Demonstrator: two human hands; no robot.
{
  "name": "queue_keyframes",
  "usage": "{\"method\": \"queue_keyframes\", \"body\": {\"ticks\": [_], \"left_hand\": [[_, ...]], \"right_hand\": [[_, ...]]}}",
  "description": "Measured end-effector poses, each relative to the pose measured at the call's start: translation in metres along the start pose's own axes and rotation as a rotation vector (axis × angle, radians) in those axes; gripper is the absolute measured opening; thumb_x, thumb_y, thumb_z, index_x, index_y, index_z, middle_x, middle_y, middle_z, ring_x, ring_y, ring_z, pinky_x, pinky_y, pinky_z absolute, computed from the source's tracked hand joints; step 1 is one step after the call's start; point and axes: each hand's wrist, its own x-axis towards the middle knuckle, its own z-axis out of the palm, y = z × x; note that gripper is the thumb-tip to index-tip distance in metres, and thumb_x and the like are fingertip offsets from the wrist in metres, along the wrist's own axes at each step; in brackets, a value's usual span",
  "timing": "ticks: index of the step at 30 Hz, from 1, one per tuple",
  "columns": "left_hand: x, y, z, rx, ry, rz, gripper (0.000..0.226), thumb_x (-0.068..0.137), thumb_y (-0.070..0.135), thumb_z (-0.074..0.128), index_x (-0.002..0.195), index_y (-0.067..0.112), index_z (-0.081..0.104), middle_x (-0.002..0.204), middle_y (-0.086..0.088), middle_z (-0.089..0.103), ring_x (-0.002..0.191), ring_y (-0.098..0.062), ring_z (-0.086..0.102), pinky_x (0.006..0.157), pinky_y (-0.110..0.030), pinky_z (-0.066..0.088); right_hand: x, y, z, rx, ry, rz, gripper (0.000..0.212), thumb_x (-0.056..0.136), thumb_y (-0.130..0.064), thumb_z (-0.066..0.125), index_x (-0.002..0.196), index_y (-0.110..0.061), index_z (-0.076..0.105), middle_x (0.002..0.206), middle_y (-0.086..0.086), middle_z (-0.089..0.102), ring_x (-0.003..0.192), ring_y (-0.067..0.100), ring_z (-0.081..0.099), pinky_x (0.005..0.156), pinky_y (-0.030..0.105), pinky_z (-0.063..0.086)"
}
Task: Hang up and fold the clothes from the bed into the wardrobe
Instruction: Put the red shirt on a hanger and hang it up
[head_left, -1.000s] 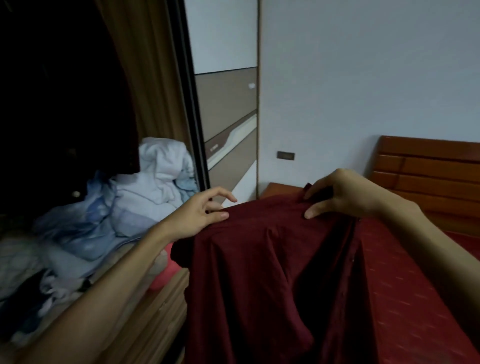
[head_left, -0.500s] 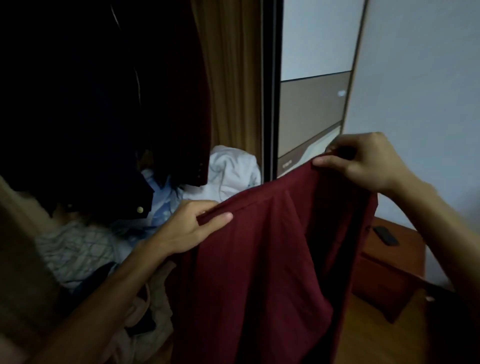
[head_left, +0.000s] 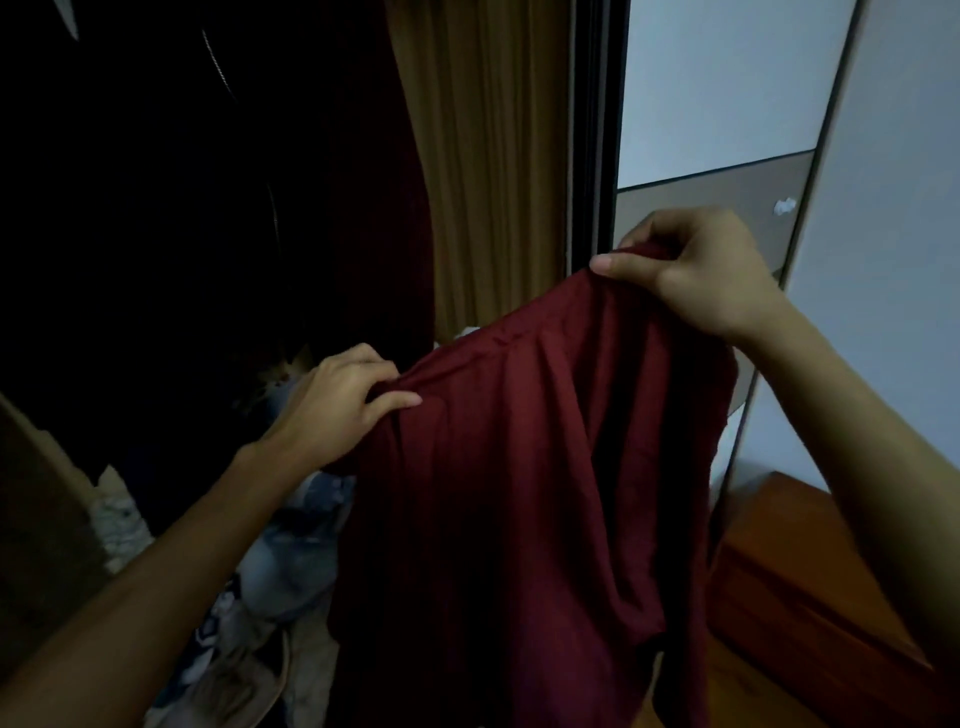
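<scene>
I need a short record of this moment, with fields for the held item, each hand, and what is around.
held item: dark red cloth garment, hanging spread between both hands
left: left hand grips its top edge, lower down
right: right hand pinches its top edge, higher up
behind: dark hanging clothes
below left: pile of pale blue and white clothes
lower right: reddish wooden cabinet
</scene>
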Motion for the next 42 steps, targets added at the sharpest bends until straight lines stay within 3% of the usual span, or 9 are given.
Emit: {"method": "queue_keyframes", "body": {"ticks": [6,11,16,20,24,27,32,37,42], "left_hand": [[0.040,0.011,0.004,-0.352,-0.148,-0.213,0.028,0.098,0.033,0.058,0.080,0.015,0.069,0.071,-0.001,0.069,0.063,-0.011,0.066,0.062,-0.035,0.053],[0.077,0.043,0.003,-0.816,-0.259,-0.578,0.015,0.089,0.008,0.062,0.097,0.004,0.075,0.087,-0.008,0.074,0.075,-0.015,0.069,0.069,-0.024,0.053],[0.110,0.088,0.015,-1.152,-0.207,-0.747,0.004,0.085,0.008,0.072,0.082,0.004,0.072,0.071,-0.009,0.072,0.053,-0.012,0.067,0.053,-0.019,0.054],[0.127,0.115,0.017,-1.436,-0.318,-0.688,0.017,0.097,0.015,0.054,0.101,0.005,0.068,0.085,-0.010,0.072,0.069,-0.015,0.071,0.061,-0.026,0.058],[0.135,0.108,0.010,-1.386,-0.341,-0.479,0.035,0.100,0.011,0.034,0.121,-0.001,0.060,0.104,-0.021,0.072,0.098,-0.029,0.072,0.081,-0.036,0.061],[0.135,0.099,0.021,-1.100,-0.122,-0.211,0.033,0.096,-0.006,0.043,0.116,0.006,0.067,0.103,-0.011,0.075,0.098,-0.018,0.073,0.086,-0.030,0.059],[0.131,0.120,0.071,-1.090,-0.353,0.132,0.042,0.087,-0.007,0.066,0.119,0.019,0.058,0.114,0.007,0.067,0.106,-0.001,0.063,0.094,-0.018,0.048],[0.150,0.129,0.090,-1.143,-0.363,0.073,0.035,0.092,0.025,0.060,0.101,-0.008,0.070,0.089,-0.009,0.070,0.081,-0.018,0.063,0.073,-0.028,0.050],[0.171,0.110,0.080,-1.187,-0.546,0.034,0.025,0.094,0.019,0.062,0.115,0.009,0.071,0.106,-0.009,0.075,0.092,-0.016,0.071,0.086,-0.022,0.055]], "right_hand": [[0.034,0.049,0.004,-0.136,0.130,-0.098,0.025,0.084,-0.040,0.074,0.097,-0.018,0.073,0.094,-0.003,0.070,0.089,0.011,0.064,0.079,0.016,0.046],[0.050,0.080,0.029,-0.380,-0.024,0.003,0.035,0.088,-0.029,0.071,0.121,-0.019,0.064,0.119,0.011,0.059,0.103,0.026,0.062,0.087,0.034,0.047],[0.015,0.029,0.057,0.271,-0.422,0.131,0.048,0.080,-0.056,0.063,0.114,-0.021,0.063,0.094,-0.001,0.070,0.082,0.011,0.070,0.075,0.026,0.060],[0.006,0.028,0.077,0.331,-0.436,0.165,0.069,0.071,-0.051,0.080,0.131,-0.029,0.054,0.116,-0.013,0.066,0.104,-0.002,0.064,0.092,0.021,0.053],[0.020,0.051,0.057,0.567,-0.292,0.316,0.041,0.084,-0.015,0.076,0.123,-0.022,0.065,0.111,0.008,0.070,0.092,0.012,0.069,0.082,0.023,0.058],[0.025,0.062,0.036,0.776,-0.262,0.357,0.030,0.092,-0.004,0.062,0.118,-0.018,0.069,0.107,0.016,0.069,0.094,0.025,0.064,0.086,0.028,0.054],[0.029,0.049,0.002,1.032,-0.284,0.266,0.040,0.089,-0.007,0.047,0.124,-0.010,0.064,0.087,0.008,0.072,0.083,0.018,0.069,0.086,0.027,0.055],[0.028,0.067,-0.045,0.706,-0.185,0.337,0.044,0.087,-0.003,0.038,0.112,-0.013,0.071,0.083,0.011,0.070,0.079,0.026,0.066,0.073,0.031,0.052],[-0.009,0.102,-0.072,0.156,-0.378,0.368,0.029,0.091,0.006,0.048,0.101,-0.011,0.069,0.096,0.007,0.074,0.089,0.019,0.068,0.080,0.029,0.054]]}}
